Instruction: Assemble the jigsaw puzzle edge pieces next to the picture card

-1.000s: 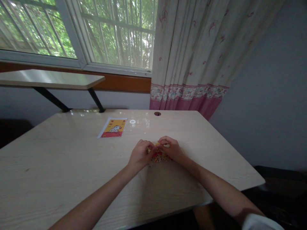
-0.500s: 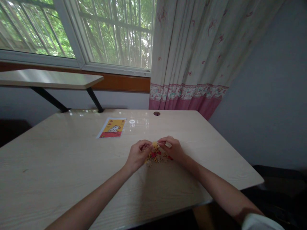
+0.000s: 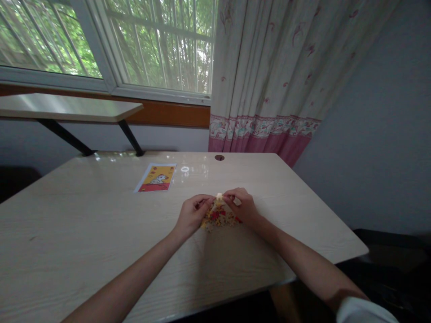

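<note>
Between my fingertips, just above the desk, is a small pale jigsaw puzzle piece. My left hand is closed in a pinch at its left side. From the right, my right hand pinches the same piece with thumb and forefinger. Below and nearer to me lies a loose pile of small jigsaw pieces in yellow, red and pale tones. My right hand partly covers the pile's right end. Exact outlines of the pieces are too small to make out.
A printed picture sheet, a spotted dog on yellow and red, lies flat at back left of the pale desk. A raised shelf stands at the rear left. A round cable hole sits near the back edge, before a curtain.
The piece between my fingertips now looks paler and sits slightly higher in view. My fingers have shifted a little around it. The pile and picture sheet lie as before.
</note>
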{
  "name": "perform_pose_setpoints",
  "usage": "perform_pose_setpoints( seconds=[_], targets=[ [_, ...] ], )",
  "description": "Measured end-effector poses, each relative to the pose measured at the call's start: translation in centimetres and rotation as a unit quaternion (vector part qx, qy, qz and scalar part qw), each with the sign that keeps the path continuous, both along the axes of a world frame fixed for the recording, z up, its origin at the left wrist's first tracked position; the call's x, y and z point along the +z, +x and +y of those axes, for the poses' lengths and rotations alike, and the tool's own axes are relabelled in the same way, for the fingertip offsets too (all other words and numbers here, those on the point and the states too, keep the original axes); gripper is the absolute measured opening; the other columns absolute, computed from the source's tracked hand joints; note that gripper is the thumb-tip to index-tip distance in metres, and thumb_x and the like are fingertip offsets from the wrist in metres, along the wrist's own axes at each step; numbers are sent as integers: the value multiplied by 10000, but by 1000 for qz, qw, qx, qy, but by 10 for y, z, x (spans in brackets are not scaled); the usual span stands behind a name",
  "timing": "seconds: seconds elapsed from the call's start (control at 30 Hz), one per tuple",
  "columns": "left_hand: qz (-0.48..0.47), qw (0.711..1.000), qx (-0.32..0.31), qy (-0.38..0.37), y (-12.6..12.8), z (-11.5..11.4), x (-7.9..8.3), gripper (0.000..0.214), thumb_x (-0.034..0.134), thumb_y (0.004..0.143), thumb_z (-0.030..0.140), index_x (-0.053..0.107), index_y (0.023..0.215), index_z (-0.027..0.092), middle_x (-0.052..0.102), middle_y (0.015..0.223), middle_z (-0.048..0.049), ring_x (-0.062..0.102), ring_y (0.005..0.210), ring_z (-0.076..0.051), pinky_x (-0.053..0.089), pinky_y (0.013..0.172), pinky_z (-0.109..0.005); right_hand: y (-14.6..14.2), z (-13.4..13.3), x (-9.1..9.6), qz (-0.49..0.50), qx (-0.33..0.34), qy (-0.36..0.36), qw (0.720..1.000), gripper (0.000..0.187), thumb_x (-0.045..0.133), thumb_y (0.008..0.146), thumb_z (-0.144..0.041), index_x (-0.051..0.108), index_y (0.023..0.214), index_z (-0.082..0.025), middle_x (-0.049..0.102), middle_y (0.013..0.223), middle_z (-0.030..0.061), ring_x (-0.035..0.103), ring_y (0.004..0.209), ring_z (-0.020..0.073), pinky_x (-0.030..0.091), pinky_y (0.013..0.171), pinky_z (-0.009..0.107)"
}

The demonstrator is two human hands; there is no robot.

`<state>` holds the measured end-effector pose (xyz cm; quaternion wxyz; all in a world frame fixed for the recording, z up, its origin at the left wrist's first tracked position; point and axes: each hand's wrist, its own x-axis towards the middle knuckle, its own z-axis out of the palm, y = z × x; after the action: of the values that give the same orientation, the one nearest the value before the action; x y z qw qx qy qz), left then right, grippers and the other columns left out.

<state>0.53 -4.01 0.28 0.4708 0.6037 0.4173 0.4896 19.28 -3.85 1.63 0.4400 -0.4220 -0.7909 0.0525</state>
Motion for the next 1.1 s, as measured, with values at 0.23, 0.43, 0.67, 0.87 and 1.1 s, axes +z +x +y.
perform_pose_setpoints(
  seconds=[0.23, 0.43, 0.67, 0.87, 1.1],
  targets=[
    [31, 999, -5, -16, 3, -3, 4, 287, 671, 673, 407, 666, 737, 127, 595, 591, -3, 491, 518, -107, 385, 495, -211, -3, -2, 0, -11, 18, -8, 1000, 219, 507, 874, -364, 639, 803, -204, 643, 685, 23, 567, 650, 142, 419, 711, 296],
    [35, 999, -31, -5, 2, -4, 5, 266, 621, 695, 399, 609, 685, 134, 503, 539, 32, 427, 481, -86, 338, 472, -199, -2, -3, -1, -1, 64, 0, 998, 196, 504, 875, -313, 638, 985, -223, 667, 770, 24, 586, 694, 138, 424, 732, 298],
    [29, 999, -36, 2, 0, -4, 3, 257, 591, 724, 396, 595, 698, 140, 522, 561, 22, 458, 505, -100, 360, 487, -206, -2, -4, -2, -13, 111, 27, 993, 168, 523, 880, -309, 649, 949, -222, 692, 835, 34, 615, 780, 145, 423, 766, 295],
    [10, 999, -37, 5, -5, 3, -2, 259, 552, 763, 393, 595, 716, 143, 523, 577, 21, 471, 515, -102, 368, 498, -210, -3, -4, -1, -5, 101, 20, 995, 139, 551, 863, -316, 649, 882, -219, 683, 779, 22, 602, 716, 135, 420, 750, 291],
    [60, 996, -59, 0, -4, 1, 4, 282, 581, 726, 412, 606, 701, 133, 504, 545, 24, 430, 489, -90, 329, 480, -202, -1, 0, -6, -37, 96, 62, 993, 143, 560, 862, -320, 662, 866, -220, 676, 766, 27, 601, 734, 137, 409, 732, 281]
  ],
)
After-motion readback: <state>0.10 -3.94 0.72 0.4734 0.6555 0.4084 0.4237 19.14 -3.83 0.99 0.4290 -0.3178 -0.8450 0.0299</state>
